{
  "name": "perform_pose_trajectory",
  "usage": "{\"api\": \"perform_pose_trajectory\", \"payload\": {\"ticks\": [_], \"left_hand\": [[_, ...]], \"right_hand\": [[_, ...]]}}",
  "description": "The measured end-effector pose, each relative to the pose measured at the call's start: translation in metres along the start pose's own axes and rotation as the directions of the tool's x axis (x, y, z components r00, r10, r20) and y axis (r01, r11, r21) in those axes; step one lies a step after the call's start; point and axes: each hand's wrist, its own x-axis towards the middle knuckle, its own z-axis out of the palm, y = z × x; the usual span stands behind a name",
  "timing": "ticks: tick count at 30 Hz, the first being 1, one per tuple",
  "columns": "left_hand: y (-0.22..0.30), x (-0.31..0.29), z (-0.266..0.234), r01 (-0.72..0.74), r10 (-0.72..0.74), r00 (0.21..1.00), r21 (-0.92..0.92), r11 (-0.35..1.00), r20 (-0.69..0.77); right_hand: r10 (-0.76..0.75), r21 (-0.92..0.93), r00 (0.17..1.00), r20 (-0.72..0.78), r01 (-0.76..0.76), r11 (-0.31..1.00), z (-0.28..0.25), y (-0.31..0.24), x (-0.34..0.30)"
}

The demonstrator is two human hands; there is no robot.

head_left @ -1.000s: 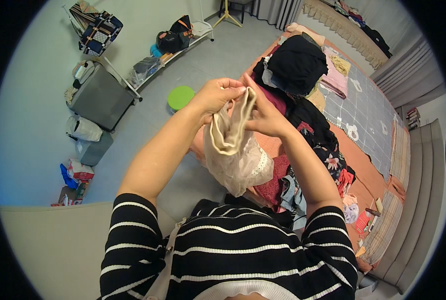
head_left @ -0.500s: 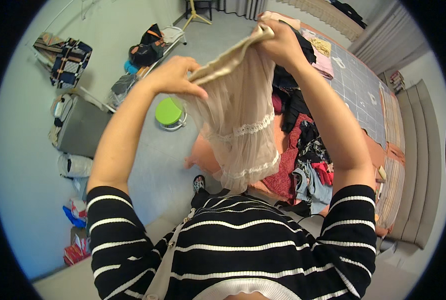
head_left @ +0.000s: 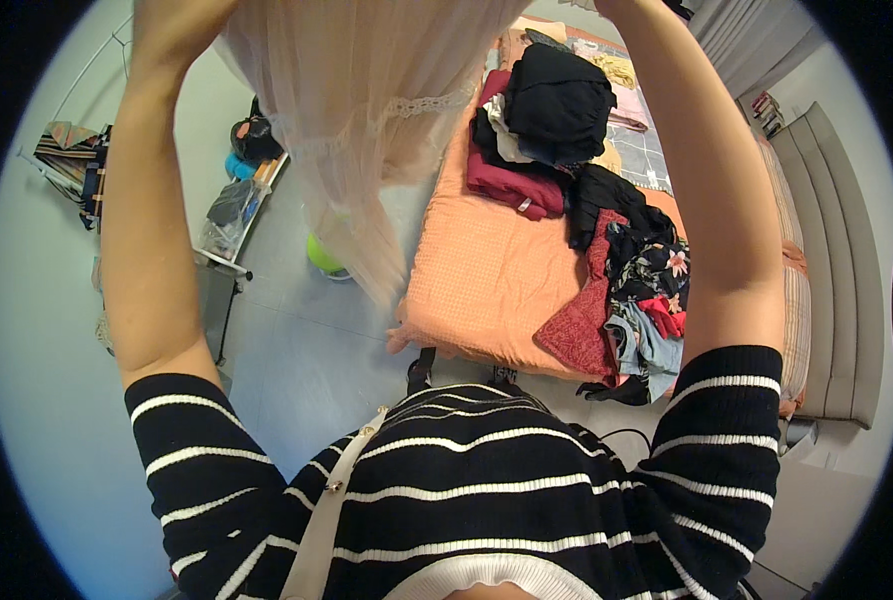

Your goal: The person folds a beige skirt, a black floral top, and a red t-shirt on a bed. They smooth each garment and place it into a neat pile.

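A sheer pale beige tulle skirt (head_left: 366, 80) with lace trim hangs high at the top of the view, its waistband out of the picture. My left hand (head_left: 181, 22) is raised at the upper left beside the skirt, fingers cut off by the edge. Only a bit of my right hand (head_left: 621, 6) shows at the top right. The skirt hangs between my raised arms, held up by both hands. Its loose lower corner drops in front of a green stool (head_left: 321, 256), hiding part of it.
To the right stands a bed with an orange cover (head_left: 496, 280). On it lie a stack of folded dark clothes (head_left: 558, 100), a folded dark red garment (head_left: 516, 185), a red patterned garment (head_left: 581, 325) and light blue denim (head_left: 646, 350). A white rack (head_left: 256, 205) holds bags at left.
Both hands have risen and spread apart, lifting the skirt up and to the left. The clothes on the bed are now less covered by it.
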Motion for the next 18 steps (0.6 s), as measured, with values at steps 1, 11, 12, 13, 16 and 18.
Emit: {"api": "perform_pose_trajectory", "payload": {"ticks": [1, 11, 12, 13, 16, 18], "left_hand": [[0.001, -0.001, -0.002, 0.045, -0.044, 0.999, -0.044, 0.998, 0.019], [0.048, -0.091, 0.065, 0.530, 0.114, 0.759, -0.709, 0.464, 0.642], [0.053, -0.110, 0.083, 0.586, 0.189, 0.715, -0.724, 0.363, 0.673], [0.061, -0.131, 0.104, 0.587, 0.242, 0.680, -0.712, 0.386, 0.692], [0.119, -0.206, 0.174, 0.797, 0.363, 0.425, -0.533, 0.283, 0.829], [0.151, -0.275, 0.225, 0.909, 0.367, 0.230, -0.333, 0.249, 0.901]], "right_hand": [[0.046, -0.041, 0.996, 0.073, -0.043, 0.998, -0.007, 0.009, -0.009], [0.357, 0.021, 0.833, 0.423, -0.403, 0.915, -0.136, 0.104, -0.135], [0.384, 0.051, 0.793, 0.473, -0.459, 0.887, -0.158, 0.130, -0.152], [0.465, 0.012, 0.756, 0.461, -0.530, 0.848, -0.176, 0.149, -0.174], [0.715, 0.031, 0.603, 0.353, -0.771, 0.636, -0.220, 0.217, -0.257], [0.737, 0.197, 0.629, 0.247, -0.777, 0.597, -0.224, 0.258, -0.318]]}}
